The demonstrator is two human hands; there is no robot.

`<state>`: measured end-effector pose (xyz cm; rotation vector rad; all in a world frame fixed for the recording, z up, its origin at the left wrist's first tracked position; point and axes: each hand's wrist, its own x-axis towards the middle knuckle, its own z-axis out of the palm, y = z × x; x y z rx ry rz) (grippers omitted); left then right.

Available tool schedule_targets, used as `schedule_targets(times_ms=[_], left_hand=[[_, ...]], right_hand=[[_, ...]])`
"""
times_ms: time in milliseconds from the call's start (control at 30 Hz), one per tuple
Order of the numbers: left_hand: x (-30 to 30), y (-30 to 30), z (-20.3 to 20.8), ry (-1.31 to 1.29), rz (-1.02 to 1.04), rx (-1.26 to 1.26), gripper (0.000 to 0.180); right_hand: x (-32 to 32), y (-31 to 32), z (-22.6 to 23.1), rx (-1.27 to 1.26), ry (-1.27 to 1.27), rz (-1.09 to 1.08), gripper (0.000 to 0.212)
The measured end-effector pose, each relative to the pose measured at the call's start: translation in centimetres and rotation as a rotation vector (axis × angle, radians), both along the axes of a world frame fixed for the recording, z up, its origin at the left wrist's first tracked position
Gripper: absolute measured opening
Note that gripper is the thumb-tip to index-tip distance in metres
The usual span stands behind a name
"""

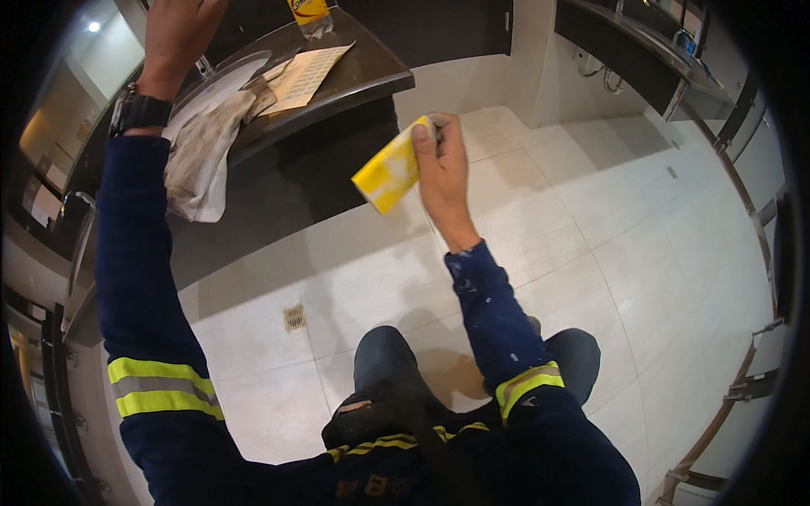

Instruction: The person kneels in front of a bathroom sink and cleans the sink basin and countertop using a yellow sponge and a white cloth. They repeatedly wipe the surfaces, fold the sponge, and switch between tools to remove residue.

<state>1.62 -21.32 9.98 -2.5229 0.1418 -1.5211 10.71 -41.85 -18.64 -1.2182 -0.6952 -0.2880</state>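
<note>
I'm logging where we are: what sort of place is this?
Most likely a washroom: there is a white basin set in a dark counter, and a square floor drain among pale floor tiles.

At upper centre, the yellow sheet (pixel 390 175) looks matt and powdery; upper left, the rag (pixel 201 162) is rumpled cloth, the tan sheet (pixel 309 74) paper, the counter (pixel 371 69) glossy.

Navy sleeves (pixel 135 253) bear yellow bands (pixel 162 386) (grey-striped).
</note>
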Motion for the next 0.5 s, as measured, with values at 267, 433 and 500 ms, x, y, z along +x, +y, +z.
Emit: schedule_targets(times_ms=[267,433,500], left_hand=[[4.3,12.3,-5.1,0.036,-0.004,-0.211,0.049],[5.1,11.8,-5.7,0.152,-0.133,-0.421,0.054],[5.2,11.0,-6.1,0.168,-0.118,-0.477,0.054]], right_hand=[[0.6,2.7,0.0,0.095,-0.029,0.03,0.042],[2.0,2.5,2.3,0.132,-0.088,0.086,0.036],[3.3,2.8,2.6,0.235,-0.042,0.237,0.036]])
